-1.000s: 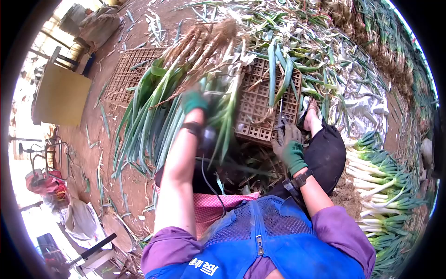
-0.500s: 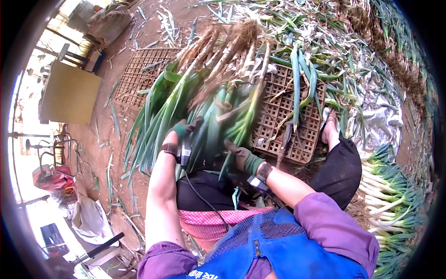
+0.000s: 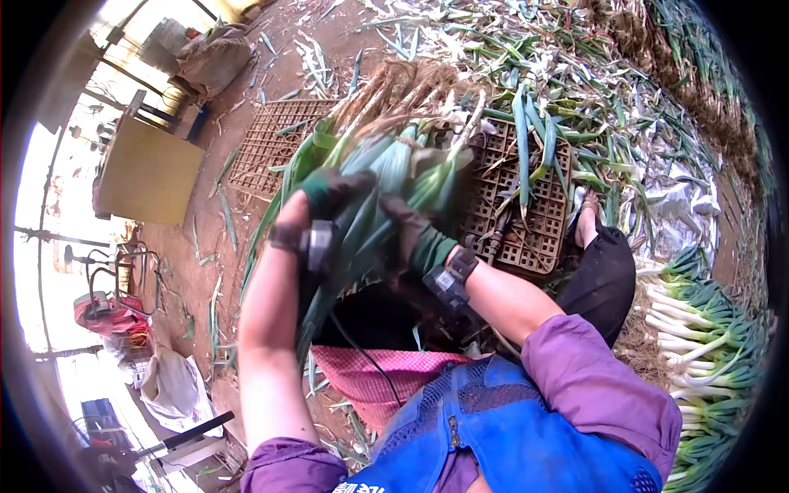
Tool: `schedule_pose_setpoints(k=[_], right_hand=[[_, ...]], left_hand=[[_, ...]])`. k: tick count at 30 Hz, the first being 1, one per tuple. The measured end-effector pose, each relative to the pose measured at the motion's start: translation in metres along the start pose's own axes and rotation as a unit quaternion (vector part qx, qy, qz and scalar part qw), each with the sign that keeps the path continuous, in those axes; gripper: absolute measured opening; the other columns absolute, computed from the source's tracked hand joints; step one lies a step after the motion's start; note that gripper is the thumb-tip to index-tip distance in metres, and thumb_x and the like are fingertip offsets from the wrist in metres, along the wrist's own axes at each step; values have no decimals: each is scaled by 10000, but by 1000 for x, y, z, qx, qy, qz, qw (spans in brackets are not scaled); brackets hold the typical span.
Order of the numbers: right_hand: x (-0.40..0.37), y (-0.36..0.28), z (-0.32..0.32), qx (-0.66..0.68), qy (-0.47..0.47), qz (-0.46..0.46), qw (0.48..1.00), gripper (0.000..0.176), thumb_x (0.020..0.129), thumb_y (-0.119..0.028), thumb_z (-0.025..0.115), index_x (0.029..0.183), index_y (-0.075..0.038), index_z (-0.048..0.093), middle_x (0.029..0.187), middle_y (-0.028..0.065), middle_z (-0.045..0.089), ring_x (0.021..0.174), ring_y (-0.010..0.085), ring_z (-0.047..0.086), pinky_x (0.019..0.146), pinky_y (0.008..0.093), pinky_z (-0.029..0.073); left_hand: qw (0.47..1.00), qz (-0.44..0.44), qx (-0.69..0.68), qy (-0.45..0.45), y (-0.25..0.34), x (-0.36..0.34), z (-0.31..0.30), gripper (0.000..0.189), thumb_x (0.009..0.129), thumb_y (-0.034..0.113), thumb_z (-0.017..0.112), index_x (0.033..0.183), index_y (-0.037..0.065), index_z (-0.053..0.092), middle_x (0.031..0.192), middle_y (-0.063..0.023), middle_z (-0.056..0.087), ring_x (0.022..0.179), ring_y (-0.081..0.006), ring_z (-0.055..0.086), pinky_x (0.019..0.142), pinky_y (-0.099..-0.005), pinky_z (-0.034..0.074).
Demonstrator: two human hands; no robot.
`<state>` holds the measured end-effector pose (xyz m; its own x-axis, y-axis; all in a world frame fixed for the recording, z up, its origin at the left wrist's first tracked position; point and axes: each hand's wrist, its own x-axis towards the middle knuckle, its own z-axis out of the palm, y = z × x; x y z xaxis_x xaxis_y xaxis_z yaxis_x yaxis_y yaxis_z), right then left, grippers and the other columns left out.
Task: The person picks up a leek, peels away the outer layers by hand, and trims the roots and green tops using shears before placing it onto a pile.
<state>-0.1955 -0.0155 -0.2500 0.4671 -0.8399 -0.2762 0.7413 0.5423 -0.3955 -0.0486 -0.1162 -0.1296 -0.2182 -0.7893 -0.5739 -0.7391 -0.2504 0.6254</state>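
Note:
A thick bundle of leafy green onions (image 3: 362, 222) lies between my two gloved hands, its brown roots pointing away from me and its leaves blurred by motion. My left hand (image 3: 333, 193) is closed round the left side of the leaves. On the right side, my right hand (image 3: 411, 230) presses against the bundle, its fingers smeared by motion. Beyond my hands the roots rest near a brown plastic crate (image 3: 526, 246), which has loose leaves on it. A second lattice crate (image 3: 263, 156) is partly covered at the left.
Trimmed white-stemmed onions (image 3: 682, 329) lie in a row at the right. Leaf scraps (image 3: 493, 49) cover the ground ahead. A yellow board (image 3: 152, 172) stands at the left, above a red bag (image 3: 111, 316). My bare foot (image 3: 588, 218) is beside the crate.
Both hands have moved up and closer together, gathering the leaves between them. The leaves' lower ends have lifted and swung, and the view has shifted slightly.

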Motion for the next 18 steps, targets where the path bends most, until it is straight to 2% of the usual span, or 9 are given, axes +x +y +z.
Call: schedule_pose_setpoints(k=[1, 3, 4, 5, 6, 9, 11, 13, 18], right_hand=[[-19, -14, 22, 22, -5, 7, 1000, 548, 794, -321, 684, 1270, -78, 563, 1171, 74, 614, 1051, 210, 593, 960, 345, 477], [-58, -27, 50, 37, -14, 15, 999, 395, 898, -321, 624, 1224, -98, 602, 1081, 54, 666, 949, 200, 651, 892, 358, 536], [-73, -20, 50, 44, -26, 11, 999, 398, 907, -340, 620, 1228, -105, 601, 1084, 57, 668, 959, 198, 652, 893, 363, 536], [-88, -12, 49, 51, -39, 8, 998, 402, 916, -359, 617, 1233, -112, 600, 1087, 60, 669, 969, 197, 653, 893, 367, 537], [-102, -2, 46, 59, -51, 6, 997, 406, 925, -378, 613, 1237, -118, 600, 1090, 63, 671, 979, 196, 654, 894, 372, 538], [-131, 35, -26, -50, -3, 25, 998, 490, 936, -437, 618, 1327, -145, 569, 1210, 93, 635, 1112, 215, 597, 950, 429, 493], [-171, 32, -33, -108, 110, 90, 984, 507, 958, -436, 592, 1376, -152, 548, 1266, 86, 619, 1152, 248, 580, 970, 451, 474], [-186, 26, -57, -136, 212, 256, 933, 449, 1015, -301, 524, 1412, -92, 511, 1348, 100, 566, 1253, 282, 510, 1035, 486, 438], [-171, 79, -286, -215, -39, 32, 975, 333, 933, 40, 521, 1261, 77, 566, 1266, 141, 622, 1172, 258, 600, 1072, 386, 456]], left_hand=[[999, 37, 23, -14, -6, 10, -14, 575, 861, 448, 697, 1151, -47, 653, 1034, -143, 724, 865, -192, 681, 771, -322, 551], [875, 172, -414, -181, -50, 11, -20, 501, 937, 287, 634, 1313, -31, 540, 1248, -173, 647, 1005, -209, 671, 884, -314, 545], [839, 64, -509, -183, -11, -57, -20, 484, 963, 145, 568, 1401, -9, 431, 1351, -162, 576, 1116, -228, 641, 985, -313, 515], [941, 207, -187, -191, -5, -58, -20, 383, 944, 206, 626, 1257, -4, 556, 1183, -110, 636, 969, -177, 640, 853, -291, 520], [920, 349, 134, -119, 2, -59, -19, 326, 924, 266, 684, 1113, 0, 682, 1015, -58, 696, 822, -126, 638, 721, -268, 526], [999, -19, 35, 35, -9, -122, 15, 424, 822, 398, 769, 1036, 38, 703, 843, -54, 692, 706, -119, 623, 633, -296, 514], [990, -23, 112, 88, -73, -106, 22, 356, 798, 296, 744, 1001, 9, 690, 748, -58, 677, 636, -153, 624, 593, -317, 513], [953, -43, 282, 103, -118, -97, 40, 437, 736, 303, 731, 1046, 0, 676, 912, -189, 717, 814, -276, 693, 710, -394, 549], [901, -47, 405, 147, -76, -126, 85, 738, 738, 379, 732, 1379, 100, 494, 1237, -241, 605, 1155, -401, 589, 997, -438, 471]])
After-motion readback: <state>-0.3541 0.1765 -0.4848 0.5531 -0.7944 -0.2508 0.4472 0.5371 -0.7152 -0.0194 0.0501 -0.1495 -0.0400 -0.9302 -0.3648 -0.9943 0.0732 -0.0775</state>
